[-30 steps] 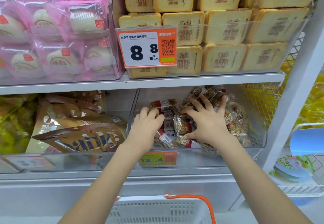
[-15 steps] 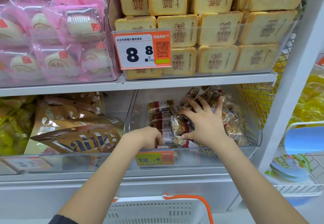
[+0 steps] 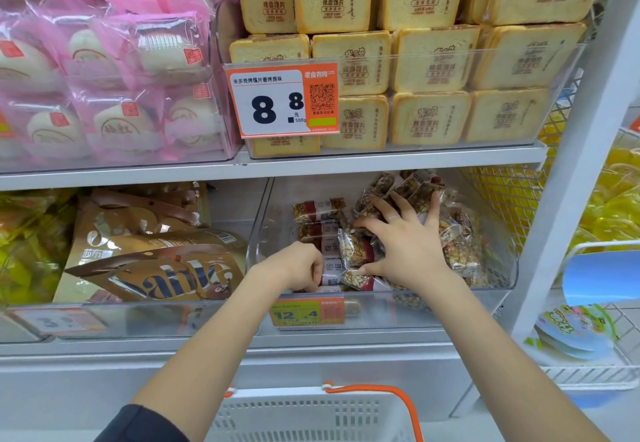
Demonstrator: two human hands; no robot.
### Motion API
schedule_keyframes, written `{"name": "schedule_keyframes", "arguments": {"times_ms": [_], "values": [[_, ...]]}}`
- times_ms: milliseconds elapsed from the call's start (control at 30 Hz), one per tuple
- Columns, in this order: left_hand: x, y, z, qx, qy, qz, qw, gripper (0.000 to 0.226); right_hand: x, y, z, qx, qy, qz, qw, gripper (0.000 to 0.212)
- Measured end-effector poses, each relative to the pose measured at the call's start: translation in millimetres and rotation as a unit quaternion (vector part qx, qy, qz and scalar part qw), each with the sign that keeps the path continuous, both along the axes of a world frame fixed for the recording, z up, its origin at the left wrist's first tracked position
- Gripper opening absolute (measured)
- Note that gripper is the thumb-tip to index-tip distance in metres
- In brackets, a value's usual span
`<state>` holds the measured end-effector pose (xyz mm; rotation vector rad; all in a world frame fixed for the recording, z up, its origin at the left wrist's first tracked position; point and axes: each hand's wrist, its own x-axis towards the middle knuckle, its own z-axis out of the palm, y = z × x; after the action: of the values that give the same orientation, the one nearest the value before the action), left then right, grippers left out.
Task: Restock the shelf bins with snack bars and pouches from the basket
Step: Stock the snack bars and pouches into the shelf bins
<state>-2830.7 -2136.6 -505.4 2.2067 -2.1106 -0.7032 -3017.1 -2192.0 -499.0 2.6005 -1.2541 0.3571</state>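
Observation:
Both hands are inside a clear plastic shelf bin (image 3: 498, 279) on the lower shelf. Nut snack bars (image 3: 318, 209) in clear and dark red wrappers lie stacked in a row at its left; a loose heap of them (image 3: 457, 247) fills the right. My left hand (image 3: 299, 265) is curled at the front of the row, fingertips pinching a bar (image 3: 330, 277) there. My right hand (image 3: 405, 241) lies spread, palm down, over the heap, pressing on the bars. The white basket (image 3: 311, 417) with an orange handle sits below, its contents out of view.
Brown snack pouches (image 3: 156, 268) fill the bin to the left. Above are bins of pink-wrapped buns (image 3: 114, 88) and toast-slice packs (image 3: 433, 61), with an orange price tag (image 3: 282, 100). A white shelf post (image 3: 581, 164) and a wire rack (image 3: 588, 369) stand at the right.
My left hand has drawn back from the middle of the bar row to its front end and curled onto a bar. My right hand has stayed spread on the heap.

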Motion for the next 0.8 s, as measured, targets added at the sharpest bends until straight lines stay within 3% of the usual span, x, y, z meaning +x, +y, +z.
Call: {"name": "schedule_keyframes", "arguments": {"times_ms": [133,200,267,300,367,467,633,800], "values": [[0,1,1,-0.036,0.072,0.049,0.996,0.016,-1,0,0,0.000,-0.006,0.003,1.000,0.071],[2,-2,0,-0.123,0.138,0.115,0.976,0.022,-2,0,0,0.001,-0.008,0.004,1.000,0.071],[7,-15,-4,-0.205,0.136,0.180,0.952,0.039,-2,0,-1,0.000,-0.009,0.005,1.000,0.071],[8,-24,-5,-0.192,0.109,0.201,0.954,0.051,-1,0,-1,-0.001,-0.010,0.006,1.000,0.071],[4,-39,-7,-0.085,0.028,0.194,0.977,0.069,-1,0,-1,-0.005,-0.011,0.004,1.000,0.071],[3,-57,-18,-0.016,-0.043,0.120,0.992,0.064,-1,-1,-2,-0.008,-0.011,0.000,1.000,0.072],[14,-69,-34,-0.017,-0.070,0.139,0.988,0.054,1,-5,-6,0.002,-0.021,-0.010,1.000,0.074],[5,-50,-23,-0.077,0.012,0.204,0.976,0.047,-1,-4,-3,-0.006,-0.020,0.007,1.000,0.070]]}}
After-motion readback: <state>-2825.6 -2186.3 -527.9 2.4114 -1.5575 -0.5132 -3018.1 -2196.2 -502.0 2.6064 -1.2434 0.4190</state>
